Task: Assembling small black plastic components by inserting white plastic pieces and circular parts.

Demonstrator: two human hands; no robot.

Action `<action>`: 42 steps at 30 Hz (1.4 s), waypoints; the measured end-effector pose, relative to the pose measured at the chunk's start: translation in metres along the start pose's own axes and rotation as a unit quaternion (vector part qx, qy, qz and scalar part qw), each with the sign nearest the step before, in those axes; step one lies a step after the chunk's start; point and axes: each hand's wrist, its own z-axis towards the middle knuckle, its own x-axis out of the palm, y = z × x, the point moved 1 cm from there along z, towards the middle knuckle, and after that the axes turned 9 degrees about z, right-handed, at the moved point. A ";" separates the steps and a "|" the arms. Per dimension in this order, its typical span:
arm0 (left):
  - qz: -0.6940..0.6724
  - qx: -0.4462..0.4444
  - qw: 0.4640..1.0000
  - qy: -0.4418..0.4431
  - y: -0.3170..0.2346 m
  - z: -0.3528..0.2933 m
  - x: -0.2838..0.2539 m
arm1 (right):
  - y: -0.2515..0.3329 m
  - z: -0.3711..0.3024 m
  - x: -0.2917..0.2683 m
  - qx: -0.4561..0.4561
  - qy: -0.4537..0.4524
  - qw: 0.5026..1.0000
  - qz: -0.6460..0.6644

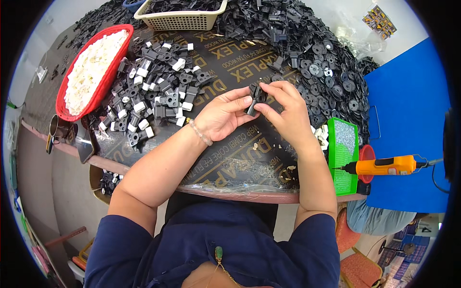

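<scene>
A small black plastic part (254, 106) is held between both my hands above the middle of the table. My left hand (222, 116), with a beaded bracelet at the wrist, pinches it from the left between thumb and fingers. From the other side, the fingertips and thumb of my right hand (289, 111) press on the same part. The fingers partly cover it, so its full shape is hidden. Left of my left hand spreads a heap of black parts with white ends (165, 100).
A red basket of white pieces (93, 72) stands at the left. Behind are a beige basket (182, 22) and large piles of black parts (269, 24). Round black discs (331, 72) lie right, near a green tray of small metal pieces (353, 165) and an orange electric screwdriver (384, 166).
</scene>
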 end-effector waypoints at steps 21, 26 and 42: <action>0.496 0.142 0.856 -0.038 0.003 -0.011 0.020 | -0.016 -0.005 -0.021 0.230 0.076 0.922 0.301; 0.520 0.094 0.849 -0.024 -0.002 -0.017 0.026 | -0.005 -0.002 -0.037 0.284 0.146 0.892 0.319; 0.106 0.041 0.991 -0.077 -0.009 0.000 -0.004 | -0.061 -0.027 -0.067 0.354 0.272 0.844 -0.299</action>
